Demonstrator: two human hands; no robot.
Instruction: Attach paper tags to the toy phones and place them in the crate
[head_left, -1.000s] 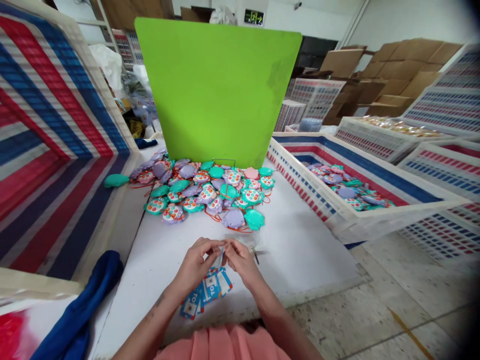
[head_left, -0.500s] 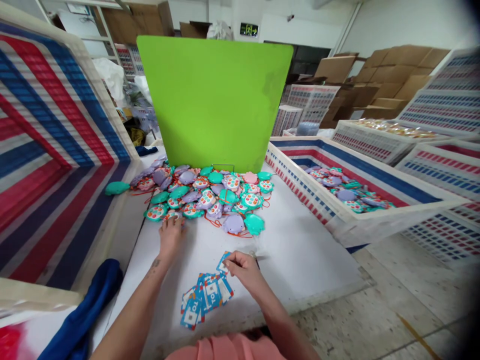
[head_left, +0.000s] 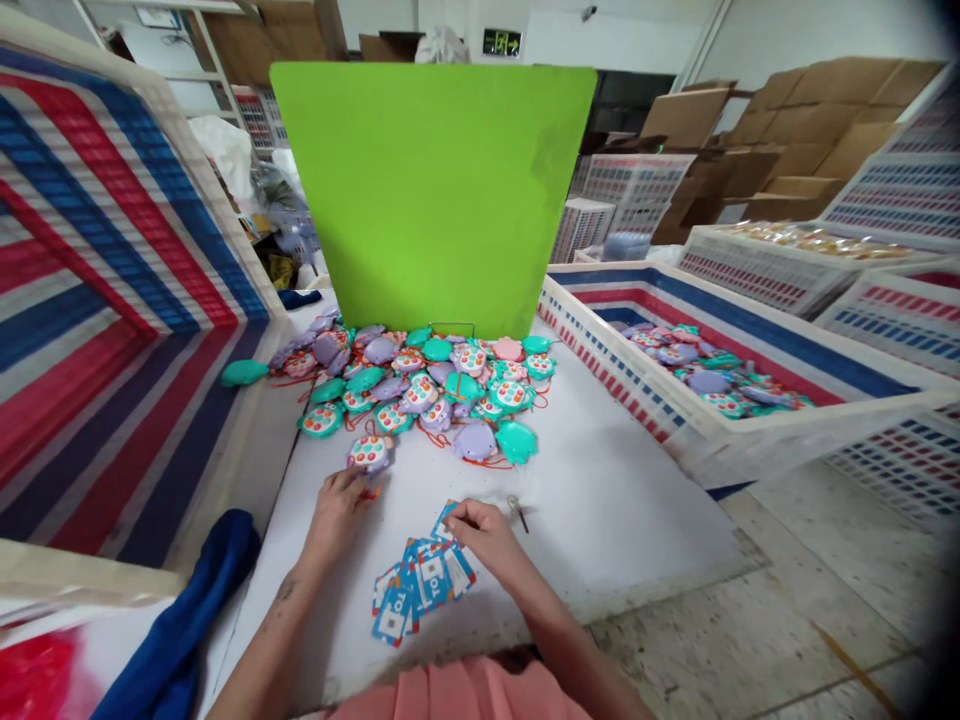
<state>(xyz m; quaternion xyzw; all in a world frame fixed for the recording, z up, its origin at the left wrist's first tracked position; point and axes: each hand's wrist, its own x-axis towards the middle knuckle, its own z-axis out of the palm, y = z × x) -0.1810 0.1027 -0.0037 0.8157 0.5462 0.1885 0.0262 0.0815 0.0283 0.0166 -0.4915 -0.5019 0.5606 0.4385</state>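
Observation:
A heap of small purple, teal and pink toys point(head_left: 427, 385) with orange strings lies on the white table point(head_left: 600, 500) in front of a green board point(head_left: 435, 190). My left hand point(head_left: 334, 510) is closed on the orange string of a purple toy point(head_left: 369, 453), which sits just clear of the heap. My right hand point(head_left: 480, 530) pinches a blue paper tag point(head_left: 444, 518) above a fan of blue tags point(head_left: 420, 585) near the table's front edge. A small metal tool point(head_left: 516, 510) lies just right of my right hand.
A white crate point(head_left: 675, 420) at the right holds more of the same toys. Large red, white and blue striped crates point(head_left: 97, 300) stand at the left, with a blue cloth point(head_left: 187, 620) beside them. More crates and cardboard boxes point(head_left: 810, 120) fill the back right.
My left hand left my right hand, reached to the heap, and has drawn one purple toy back toward me. My right hand kept its tag and stayed in place.

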